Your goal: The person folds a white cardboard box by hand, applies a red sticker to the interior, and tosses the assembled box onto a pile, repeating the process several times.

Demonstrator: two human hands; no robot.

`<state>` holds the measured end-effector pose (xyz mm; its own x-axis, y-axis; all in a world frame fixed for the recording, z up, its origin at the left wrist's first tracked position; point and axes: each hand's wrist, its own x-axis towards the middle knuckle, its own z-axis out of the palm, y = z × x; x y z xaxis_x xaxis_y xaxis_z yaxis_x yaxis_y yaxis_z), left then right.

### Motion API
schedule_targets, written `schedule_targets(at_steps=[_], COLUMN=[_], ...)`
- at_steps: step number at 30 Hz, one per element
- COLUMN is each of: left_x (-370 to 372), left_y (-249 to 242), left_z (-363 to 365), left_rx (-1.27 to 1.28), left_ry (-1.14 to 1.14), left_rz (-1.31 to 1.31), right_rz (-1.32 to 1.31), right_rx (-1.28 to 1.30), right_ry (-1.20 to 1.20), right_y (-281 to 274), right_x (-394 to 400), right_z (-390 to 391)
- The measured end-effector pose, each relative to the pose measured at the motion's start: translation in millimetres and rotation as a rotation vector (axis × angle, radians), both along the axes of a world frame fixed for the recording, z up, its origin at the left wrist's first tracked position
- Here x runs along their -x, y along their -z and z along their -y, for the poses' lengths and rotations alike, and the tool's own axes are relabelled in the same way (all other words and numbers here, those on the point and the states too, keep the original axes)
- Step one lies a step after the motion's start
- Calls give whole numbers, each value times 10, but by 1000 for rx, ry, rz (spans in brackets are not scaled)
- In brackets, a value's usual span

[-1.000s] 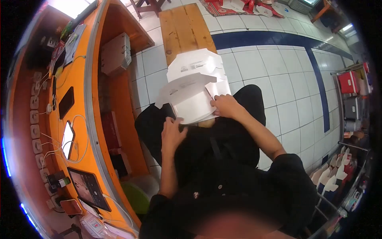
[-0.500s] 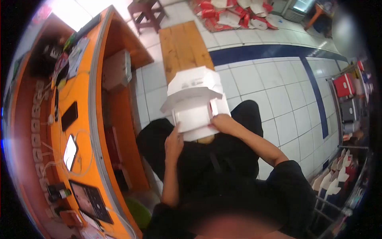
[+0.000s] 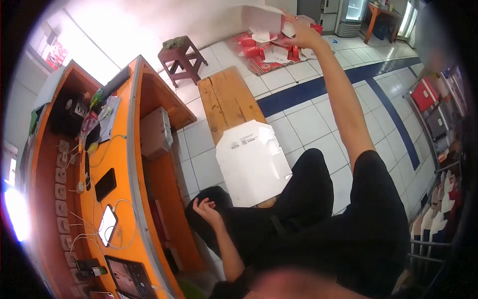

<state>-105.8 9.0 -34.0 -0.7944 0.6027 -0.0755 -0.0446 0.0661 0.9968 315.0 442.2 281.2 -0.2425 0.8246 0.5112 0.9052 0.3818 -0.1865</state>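
Our right hand (image 3: pixel 304 35) is raised over the far pile, with a blurred white carton (image 3: pixel 261 18) at its fingertips; we cannot tell whether the grip is clenched on it or released. Our left hand (image 3: pixel 208 211) is open above our left thigh, its fingers loosely curled.

The pile of red and white boxes (image 3: pixel 279 50) lies jumbled on a patterned mat (image 3: pixel 259 68) on the tiled floor (image 3: pixel 308 122). To our right, a rack (image 3: pixel 432 244) holds several open white cartons (image 3: pixel 440 219) standing close together, and farther along sit a red bin (image 3: pixel 423 94) and a grey bin (image 3: pixel 438 123). A pale box (image 3: pixel 155 133) sits in the compartment under the orange counter (image 3: pixel 89 202) on our left.

A flat white cardboard sheet (image 3: pixel 254 169) lies on the wooden surface (image 3: pixel 226 97), covering its near end, with print close to the sheet's far left corner. Beyond the surface's far left corner stands a stool (image 3: pixel 186 60) with a green cloth (image 3: pixel 174 43) on it. The counter carries 2 phones (image 3: pixel 105 185), 1 showing a lit screen, plus a tablet (image 3: pixel 130 279) and white cables (image 3: pixel 130 230).
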Motion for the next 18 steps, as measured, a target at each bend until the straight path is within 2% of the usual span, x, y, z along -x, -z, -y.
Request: schedule_targets(at_steps=[1,2,4,5,6,7,8,9,10,12,13,15,18], left_x=[36,29,-48,-39,-118,-224,-317,-365,-401,-456,-532,-577,-674], left_y=[100,81,84,250,240,155,106,137,185,285,130,109,55], left_z=[-11,-17,-74,-91,-140,-154,-193,-222,-270,-250,-260,-240,-255], left_rx=[-26,52,200,328,388,451,515,542,537,549,580,558,584], left_ry=[10,56,144,198,257,317,379,460,489,561,567,557,533], left_rz=[19,-18,-76,-308,-369,-433,-503,-501,-549,-645,-576,-630,-664], right_rz=[-114,-223,-434,-346,-320,-281,-388,-217,-283,-320,-321,-313,-342], right_rx=[-88,-179,176,-71,88,368,478,520,619,847,791,666,662], right_ry=[-6,-16,-26,-115,-11,70,93,74,129,276,283,294,284], right_y=[102,141,276,889,1367,1632,2251,3237,3184,2933,3026,3169,3202], right_x=[-73,-88,218,271,417,538,639,602,772,1024,1065,1095,1088], right_z=[-227,-374,252,299,739,1222,1583,1804,2380,3028,3171,3352,3338])
